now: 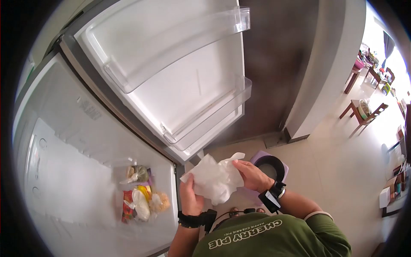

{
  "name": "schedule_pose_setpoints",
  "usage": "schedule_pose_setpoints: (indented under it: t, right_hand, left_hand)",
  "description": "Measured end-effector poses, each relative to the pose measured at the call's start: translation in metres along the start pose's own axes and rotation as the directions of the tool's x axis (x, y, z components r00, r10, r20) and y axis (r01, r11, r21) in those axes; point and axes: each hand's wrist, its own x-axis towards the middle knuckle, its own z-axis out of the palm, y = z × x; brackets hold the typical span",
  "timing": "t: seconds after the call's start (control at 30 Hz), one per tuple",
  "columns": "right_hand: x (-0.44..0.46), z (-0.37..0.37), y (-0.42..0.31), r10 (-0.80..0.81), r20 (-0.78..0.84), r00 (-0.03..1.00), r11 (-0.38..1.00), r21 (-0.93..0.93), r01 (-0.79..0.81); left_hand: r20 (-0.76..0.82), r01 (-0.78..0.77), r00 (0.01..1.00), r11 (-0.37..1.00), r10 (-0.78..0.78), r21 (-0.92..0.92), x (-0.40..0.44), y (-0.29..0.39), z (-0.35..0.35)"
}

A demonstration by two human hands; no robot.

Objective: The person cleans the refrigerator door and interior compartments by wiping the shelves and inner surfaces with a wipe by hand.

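Observation:
Both hands hold a crumpled white cloth point(216, 180) in front of the body. My left hand point(190, 198) grips its left edge with closed fingers. My right hand point(252, 174) pinches its right side, thumb on top. To the left stands an open fridge with several bagged foods inside: a bag of greens point(140, 173), a white bag point(141, 204), a red packet point(127, 205) and a bag of orange-yellow food point(159, 202). The fridge door point(180, 81) is swung open above the hands, with two clear door shelves.
Behind my right hand, a dark round basin point(280, 165) sits on a lilac stool point(260, 155). A pillar point(327, 64) rises at the right. Farther off are a wooden chair point(371, 115) with a bowl on it, and cluttered furniture along the right edge.

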Motion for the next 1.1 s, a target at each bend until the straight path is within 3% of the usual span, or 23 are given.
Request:
schedule_pose_setpoints:
  t: [0.03, 0.07, 0.13, 0.23, 0.27, 0.3, 0.37, 0.4, 0.43, 0.5, 0.53, 0.57, 0.63, 0.67, 0.73, 0.77, 0.83, 0.9, 0.93, 0.97, 1.03, 1.1]
  right_hand:
    - [0.000, 0.005, -0.006, 0.010, -0.010, 1.000, 1.000, 0.008, -0.010]
    - [0.001, 0.008, -0.010, 0.102, -0.078, 0.992, 0.959, 0.274, -0.077]
    - [0.006, 0.015, -0.016, 0.304, -0.128, 0.944, 0.665, 0.738, -0.115]
    - [0.008, -0.003, -0.024, 0.246, -0.343, 0.907, 0.666, 0.739, 0.098]
    - [0.005, -0.011, -0.034, 0.194, -0.363, 0.912, 0.631, 0.758, 0.167]
    - [0.011, -0.018, -0.043, 0.215, -0.503, 0.837, 0.667, 0.702, 0.250]
    - [0.016, -0.035, -0.072, 0.029, -0.630, 0.776, 0.702, 0.565, 0.433]
    - [0.019, -0.043, -0.089, -0.155, -0.691, 0.706, 0.720, 0.411, 0.560]
    - [0.024, -0.050, -0.111, -0.333, -0.719, 0.611, 0.701, 0.245, 0.670]
    - [0.044, -0.057, -0.168, -0.504, -0.800, 0.326, 0.604, -0.057, 0.795]
    - [0.057, -0.063, -0.192, -0.563, -0.799, 0.211, 0.587, -0.206, 0.783]
    - [0.072, -0.067, -0.215, -0.617, -0.781, 0.098, 0.560, -0.348, 0.752]
    - [0.110, -0.057, -0.256, -0.731, -0.682, 0.005, 0.424, -0.448, 0.787]
    - [0.136, -0.061, -0.269, -0.785, -0.619, 0.015, 0.384, -0.468, 0.796]
    - [0.195, -0.074, -0.270, -0.915, -0.403, -0.007, 0.330, -0.758, 0.563]
    - [0.218, -0.074, -0.269, -0.967, -0.252, 0.017, 0.248, -0.935, 0.254]
    - [0.218, -0.031, -0.266, -0.978, -0.195, -0.068, 0.182, -0.970, 0.163]
    - [0.215, 0.002, -0.252, -0.999, -0.048, 0.007, 0.048, -0.962, 0.269]
    - [0.209, 0.022, -0.246, -0.995, 0.007, 0.100, 0.026, -0.946, 0.324]
    - [0.203, 0.041, -0.241, -0.980, 0.066, 0.190, 0.011, -0.924, 0.382]
    - [0.198, 0.062, -0.233, -0.950, 0.225, 0.216, -0.095, -0.868, 0.488]
    - [0.193, 0.060, -0.233, -0.897, 0.367, 0.247, -0.219, -0.853, 0.474]
  left_hand:
    - [0.007, -0.005, 1.000, 1.000, 0.005, -0.010, 0.004, 0.002, -0.008]
    - [0.014, -0.010, 1.000, 1.000, 0.011, -0.019, 0.008, 0.004, -0.015]
    - [0.050, 0.066, 0.997, 0.993, -0.061, -0.096, 0.027, 0.014, -0.039]
    - [0.025, 0.013, 1.000, 0.978, -0.008, -0.207, 0.027, 0.042, -0.048]
    - [-0.098, -0.126, 0.988, 0.989, 0.118, -0.072, 0.017, 0.057, -0.033]
    - [-0.076, -0.153, 0.985, 0.988, 0.153, 0.010, 0.022, 0.062, -0.041]
    - [-0.032, -0.217, 0.974, 0.961, 0.225, 0.172, 0.031, 0.078, -0.070]
    - [-0.033, -0.264, 0.962, 0.957, 0.269, 0.119, 0.038, 0.088, -0.073]
    - [-0.037, -0.307, 0.950, 0.950, 0.309, 0.066, 0.039, 0.101, -0.071]
    - [-0.022, -0.374, 0.927, 0.927, 0.374, 0.010, 0.038, 0.123, -0.056]
    - [-0.001, -0.401, 0.916, 0.916, 0.401, 0.010, 0.035, 0.133, -0.046]
    - [0.018, -0.428, 0.904, 0.904, 0.428, 0.012, 0.032, 0.141, -0.036]
    - [0.046, -0.445, 0.895, 0.895, 0.445, 0.001, 0.028, 0.146, -0.021]
    - [0.037, -0.458, 0.889, 0.889, 0.457, 0.005, 0.027, 0.146, -0.015]
    - [0.013, -0.498, 0.867, 0.867, 0.498, 0.013, 0.024, 0.148, -0.006]
    - [-0.001, -0.523, 0.852, 0.852, 0.523, 0.025, 0.021, 0.148, -0.006]
    - [-0.021, -0.565, 0.823, 0.822, 0.568, 0.075, 0.015, 0.152, -0.006]
    - [-0.037, -0.585, 0.803, 0.798, 0.595, 0.146, 0.008, 0.154, -0.008]
    - [0.003, -0.593, 0.803, 0.797, 0.596, 0.117, 0.009, 0.153, -0.015]
    - [-0.096, -0.549, 0.822, 0.826, 0.561, 0.126, 0.007, 0.155, -0.010]
    - [-0.296, -0.453, 0.830, 0.881, 0.472, 0.133, 0.000, 0.159, 0.000]
    - [-0.229, -0.533, 0.799, 0.831, 0.556, 0.157, 0.005, 0.151, 0.003]
